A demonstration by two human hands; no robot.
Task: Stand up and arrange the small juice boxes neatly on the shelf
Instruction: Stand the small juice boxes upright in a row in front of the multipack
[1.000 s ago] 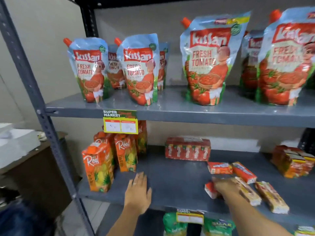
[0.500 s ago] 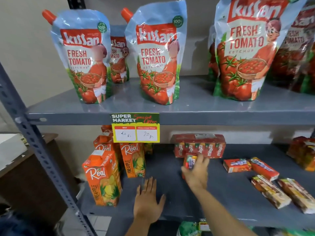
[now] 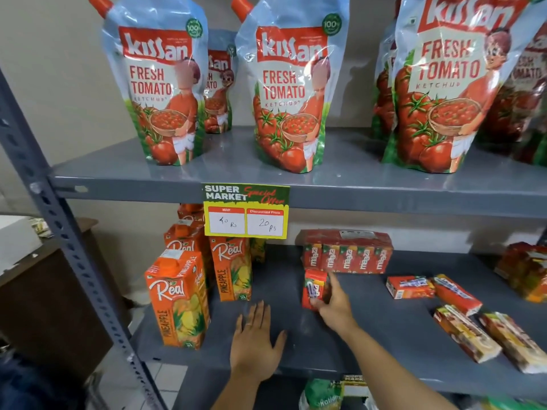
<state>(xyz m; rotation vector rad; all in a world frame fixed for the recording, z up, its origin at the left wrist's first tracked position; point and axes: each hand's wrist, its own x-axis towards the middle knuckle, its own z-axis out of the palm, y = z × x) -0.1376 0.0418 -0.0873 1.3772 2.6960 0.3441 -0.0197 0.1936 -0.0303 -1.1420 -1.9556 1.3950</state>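
Note:
A small red juice box point(image 3: 314, 288) stands upright on the grey lower shelf point(image 3: 384, 327), just in front of a wrapped multipack of red juice boxes point(image 3: 347, 252). My right hand point(image 3: 336, 303) grips this box from its right side. My left hand point(image 3: 257, 340) lies flat, fingers spread, on the shelf near its front edge. To the right, small juice boxes lie on their sides: two red ones point(image 3: 410, 287) point(image 3: 457, 294) and two pale ones point(image 3: 464, 332) point(image 3: 513, 340).
Tall orange pineapple juice cartons point(image 3: 177, 300) stand at the shelf's left. A price tag point(image 3: 245, 211) hangs from the upper shelf, which holds ketchup pouches point(image 3: 287, 90). Another wrapped pack point(image 3: 525, 269) sits far right. A grey upright post point(image 3: 59, 232) runs down the left.
My right hand picked a small red box from the lying group, carried it left and set it upright before the multipack. The camera moved closer. My left hand stayed flat on the shelf.

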